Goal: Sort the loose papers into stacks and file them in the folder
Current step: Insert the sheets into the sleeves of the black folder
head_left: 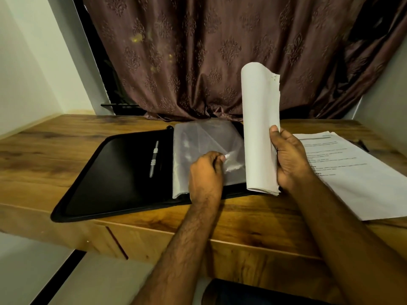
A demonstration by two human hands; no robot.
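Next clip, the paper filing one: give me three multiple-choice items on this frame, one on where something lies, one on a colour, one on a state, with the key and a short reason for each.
1. Where does the printed stack of papers lie?
A. on the wooden desk, right of the folder
B. inside the folder
C. on the floor

2. What colour is the open folder?
A. red
B. black
C. white

3. What is the right hand doing?
A. resting flat on the desk
B. hanging idle, holding nothing
C. gripping an upright, curled sheaf of papers

Key: 1 A, the printed sheets rest on the desk to the folder's right. 2 B, its cover and inner panel are black. 3 C, its fingers wrap the sheaf's edge, while the left hand pinches a clear plastic sleeve in the folder.
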